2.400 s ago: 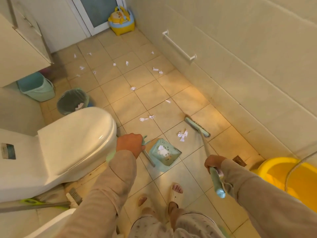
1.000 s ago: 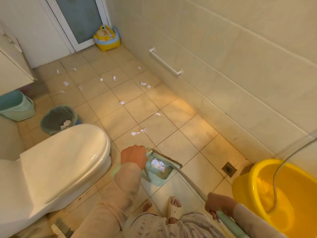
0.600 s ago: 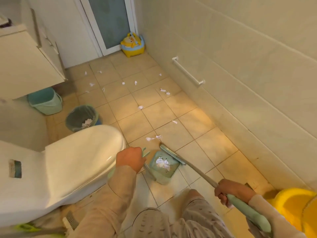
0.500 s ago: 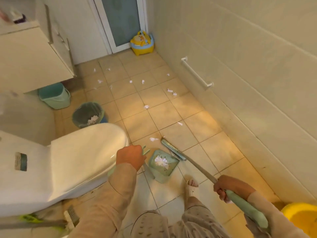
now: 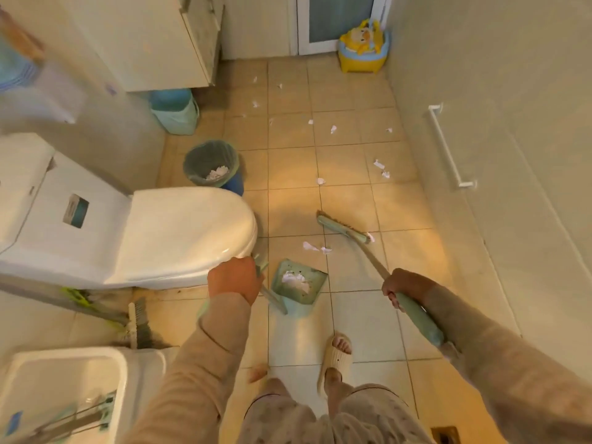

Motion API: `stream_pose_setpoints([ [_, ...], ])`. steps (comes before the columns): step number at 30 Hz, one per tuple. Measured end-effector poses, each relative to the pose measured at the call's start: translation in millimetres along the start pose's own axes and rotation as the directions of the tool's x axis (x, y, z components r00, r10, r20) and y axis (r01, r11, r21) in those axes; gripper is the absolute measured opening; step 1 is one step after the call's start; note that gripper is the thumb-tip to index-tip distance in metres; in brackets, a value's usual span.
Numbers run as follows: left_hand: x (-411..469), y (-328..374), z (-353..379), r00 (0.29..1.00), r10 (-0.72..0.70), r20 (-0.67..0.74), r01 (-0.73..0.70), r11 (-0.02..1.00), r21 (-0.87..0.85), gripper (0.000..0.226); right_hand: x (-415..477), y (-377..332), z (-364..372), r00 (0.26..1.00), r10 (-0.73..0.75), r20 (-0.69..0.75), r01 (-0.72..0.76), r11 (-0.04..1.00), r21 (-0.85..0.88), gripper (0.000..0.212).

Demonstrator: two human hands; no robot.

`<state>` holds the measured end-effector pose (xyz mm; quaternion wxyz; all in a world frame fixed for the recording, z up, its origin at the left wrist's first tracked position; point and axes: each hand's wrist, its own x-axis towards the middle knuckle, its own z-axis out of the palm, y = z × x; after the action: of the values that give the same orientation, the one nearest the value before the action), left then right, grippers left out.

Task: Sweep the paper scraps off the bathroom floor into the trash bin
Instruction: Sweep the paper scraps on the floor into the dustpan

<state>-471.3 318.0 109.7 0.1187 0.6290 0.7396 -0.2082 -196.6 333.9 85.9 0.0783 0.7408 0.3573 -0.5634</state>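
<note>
My left hand (image 5: 235, 278) grips the upright handle of a green dustpan (image 5: 298, 285) that rests on the tiled floor with white paper scraps inside. My right hand (image 5: 405, 288) holds the green broom by its long handle; the broom head (image 5: 344, 230) lies on the floor beyond the pan. Two paper scraps (image 5: 315, 248) lie between broom head and dustpan. Several more scraps (image 5: 333, 129) are scattered farther up the floor. The trash bin (image 5: 211, 163), lined with a dark bag and holding some paper, stands behind the toilet's front.
A white toilet (image 5: 144, 238) fills the left side, a white basin (image 5: 64, 389) below it. A second brush (image 5: 137, 325) leans by the toilet base. A teal pail (image 5: 174, 112), a yellow potty (image 5: 363, 46), a wall rail (image 5: 448, 145) and my slippered foot (image 5: 336, 354) are around.
The broom head has moved away from the dustpan to a spot beyond two scraps. My view has swung left, bringing the toilet tank and basin into sight. The dustpan stays in place.
</note>
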Motion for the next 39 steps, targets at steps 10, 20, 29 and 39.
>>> stream_pose_setpoints([
  [10,21.8,18.5,-11.3,1.000,-0.012,-0.017,0.011,1.000,-0.029,0.028,5.9,16.9,39.0,0.993,0.082,0.086,-0.063,0.976,-0.209,0.027],
  [20,30.8,4.5,-20.7,0.999,0.037,0.000,-0.037,0.999,-0.024,0.028,-34.5,42.2,17.8,0.937,0.186,0.297,-0.196,0.981,0.001,0.040],
  [29,23.0,-0.5,-10.4,0.994,0.108,0.019,-0.109,0.994,0.012,0.029,-40.1,100.4,50.3,0.931,0.028,0.365,-0.305,0.609,0.732,0.047],
  [39,42.2,10.6,-37.7,0.958,0.286,-0.022,-0.283,0.955,0.092,0.032,-37.3,112.7,47.9,0.981,0.125,0.147,-0.190,0.761,0.620,0.059],
])
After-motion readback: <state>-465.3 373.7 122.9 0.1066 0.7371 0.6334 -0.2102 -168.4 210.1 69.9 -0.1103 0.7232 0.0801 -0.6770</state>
